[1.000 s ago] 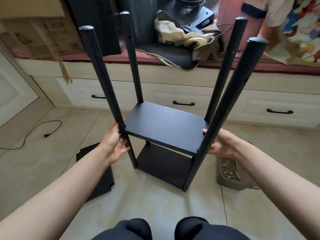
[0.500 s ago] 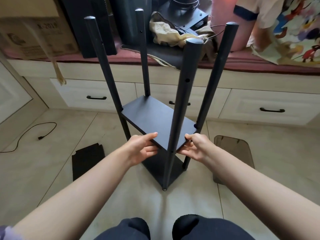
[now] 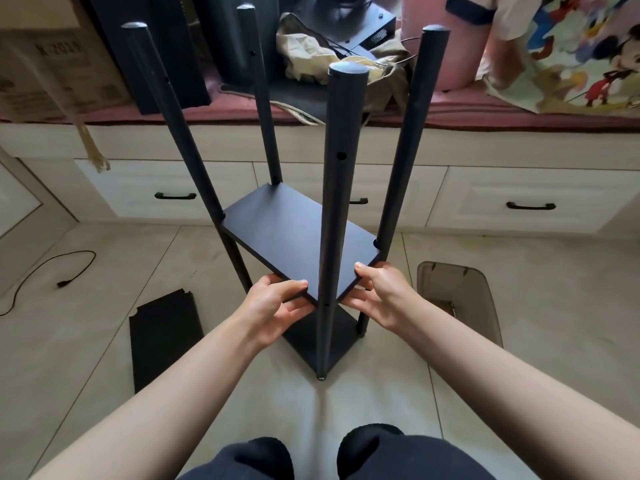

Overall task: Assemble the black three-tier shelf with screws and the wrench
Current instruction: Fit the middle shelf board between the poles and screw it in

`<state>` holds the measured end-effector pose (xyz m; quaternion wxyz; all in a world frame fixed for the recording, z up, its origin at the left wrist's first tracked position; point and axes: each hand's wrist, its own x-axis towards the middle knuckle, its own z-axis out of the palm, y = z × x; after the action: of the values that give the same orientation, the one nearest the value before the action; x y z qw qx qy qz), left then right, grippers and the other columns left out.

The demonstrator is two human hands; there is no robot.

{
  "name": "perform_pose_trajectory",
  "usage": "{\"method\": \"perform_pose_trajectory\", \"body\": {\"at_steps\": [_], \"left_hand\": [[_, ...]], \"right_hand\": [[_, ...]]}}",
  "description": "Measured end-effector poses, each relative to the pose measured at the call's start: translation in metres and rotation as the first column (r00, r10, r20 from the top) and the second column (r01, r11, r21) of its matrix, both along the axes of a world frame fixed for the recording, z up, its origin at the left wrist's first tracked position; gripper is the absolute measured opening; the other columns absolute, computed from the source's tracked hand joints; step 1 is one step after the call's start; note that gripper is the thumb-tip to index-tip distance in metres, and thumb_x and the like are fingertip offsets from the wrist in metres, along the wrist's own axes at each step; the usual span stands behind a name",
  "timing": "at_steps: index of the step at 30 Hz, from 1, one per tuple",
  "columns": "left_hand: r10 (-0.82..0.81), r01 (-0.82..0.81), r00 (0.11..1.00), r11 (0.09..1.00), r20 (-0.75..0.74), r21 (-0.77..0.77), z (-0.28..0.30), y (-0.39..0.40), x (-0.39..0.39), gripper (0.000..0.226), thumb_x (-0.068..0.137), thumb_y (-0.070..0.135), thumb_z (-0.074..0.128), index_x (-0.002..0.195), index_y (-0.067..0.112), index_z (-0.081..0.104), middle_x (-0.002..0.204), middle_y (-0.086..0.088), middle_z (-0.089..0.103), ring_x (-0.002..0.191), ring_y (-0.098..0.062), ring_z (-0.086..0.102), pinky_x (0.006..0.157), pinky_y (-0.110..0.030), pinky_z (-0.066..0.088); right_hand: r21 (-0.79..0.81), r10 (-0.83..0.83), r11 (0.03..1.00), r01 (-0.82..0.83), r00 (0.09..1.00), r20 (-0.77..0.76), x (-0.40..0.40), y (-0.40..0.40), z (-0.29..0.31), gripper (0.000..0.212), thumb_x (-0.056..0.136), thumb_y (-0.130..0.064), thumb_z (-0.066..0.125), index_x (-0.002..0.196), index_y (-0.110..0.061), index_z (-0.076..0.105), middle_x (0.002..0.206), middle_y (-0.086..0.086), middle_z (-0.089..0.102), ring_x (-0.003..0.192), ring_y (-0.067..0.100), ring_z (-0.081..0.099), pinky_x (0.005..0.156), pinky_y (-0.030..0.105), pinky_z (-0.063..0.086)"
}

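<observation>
I see the black four-post shelf frame (image 3: 304, 244) standing upright on the pale tiled floor (image 3: 519, 393) at frame centre, one corner turned toward me. Its four round black posts rise to the upper half of the frame; the nearest post (image 3: 337, 216) shows a bare screw hole near its top. Two flat black boards are mounted: a middle board (image 3: 294, 240) and a bottom board (image 3: 329, 344) at floor level.

A white drawer cabinet (image 3: 519, 195) runs across the frame behind the shelf frame, close to the far posts. Open floor lies to lower left and lower right.

A loose flat black board with notched corners (image 3: 164, 337) lies on the floor at lower left, apart from the frame. A translucent grey plastic tray (image 3: 453, 289) sits on the floor at right, just beside my right wrist.

My left hand (image 3: 273, 306) grips the near left edge of the middle board, thumb on top, fingers beneath. My right hand (image 3: 384, 294) grips the near right edge the same way, beside the nearest post.

A black cable (image 3: 69, 268) trails at far left.
</observation>
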<state>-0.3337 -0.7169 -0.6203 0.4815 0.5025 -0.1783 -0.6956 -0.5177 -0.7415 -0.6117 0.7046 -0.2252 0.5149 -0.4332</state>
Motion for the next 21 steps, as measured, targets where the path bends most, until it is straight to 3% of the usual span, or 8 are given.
{"method": "perform_pose_trajectory", "body": {"at_steps": [4, 10, 18, 21], "left_hand": [[0.008, -0.008, 0.999, 1.0, 0.035, -0.008, 0.004, -0.005, -0.002, 0.046, 0.091, 0.009, 0.071, 0.132, 0.005, 0.051, 0.118, -0.021, 0.07, 0.097, -0.037, 0.074, 0.075, -0.045, 0.063], [-0.022, 0.022, 1.0, 0.999, 0.014, -0.037, 0.008, -0.007, -0.004, 0.044, 0.093, 0.008, 0.067, 0.134, 0.007, 0.051, 0.119, -0.019, 0.071, 0.1, -0.036, 0.073, 0.078, -0.044, 0.063], [-0.026, 0.03, 0.998, 0.997, 0.055, -0.068, 0.006, -0.005, -0.004, 0.046, 0.092, 0.007, 0.066, 0.134, 0.012, 0.048, 0.128, -0.018, 0.066, 0.101, -0.034, 0.073, 0.081, -0.046, 0.062], [-0.013, 0.016, 0.999, 0.998, 0.052, -0.06, 0.006, -0.006, -0.004, 0.049, 0.092, 0.007, 0.065, 0.137, 0.011, 0.046, 0.127, -0.018, 0.066, 0.1, -0.034, 0.073, 0.081, -0.047, 0.062]], "right_hand": [[-0.006, 0.011, 1.0, -0.011, 1.0, 0.012, -0.002, -0.003, 0.001, 0.026, 0.101, -0.011, 0.053, 0.126, -0.01, 0.049, 0.112, 0.015, 0.067, 0.092, 0.032, 0.07, 0.058, 0.04, 0.061], [0.02, 0.028, 0.999, -0.029, 0.998, 0.06, -0.008, -0.005, 0.008, 0.008, 0.101, -0.009, 0.051, 0.108, -0.01, 0.053, 0.106, 0.015, 0.068, 0.083, 0.031, 0.073, 0.062, 0.044, 0.062], [-0.055, 0.066, 0.997, -0.062, 0.996, 0.062, -0.01, -0.001, 0.007, 0.026, 0.103, -0.013, 0.048, 0.129, -0.012, 0.045, 0.12, 0.015, 0.062, 0.099, 0.034, 0.068, 0.067, 0.042, 0.061], [-0.08, 0.114, 0.991, -0.109, 0.992, 0.06, -0.024, 0.0, 0.001, 0.019, 0.103, -0.023, 0.051, 0.117, -0.011, 0.051, 0.116, 0.017, 0.065, 0.095, 0.033, 0.073, 0.077, 0.042, 0.062]]}}
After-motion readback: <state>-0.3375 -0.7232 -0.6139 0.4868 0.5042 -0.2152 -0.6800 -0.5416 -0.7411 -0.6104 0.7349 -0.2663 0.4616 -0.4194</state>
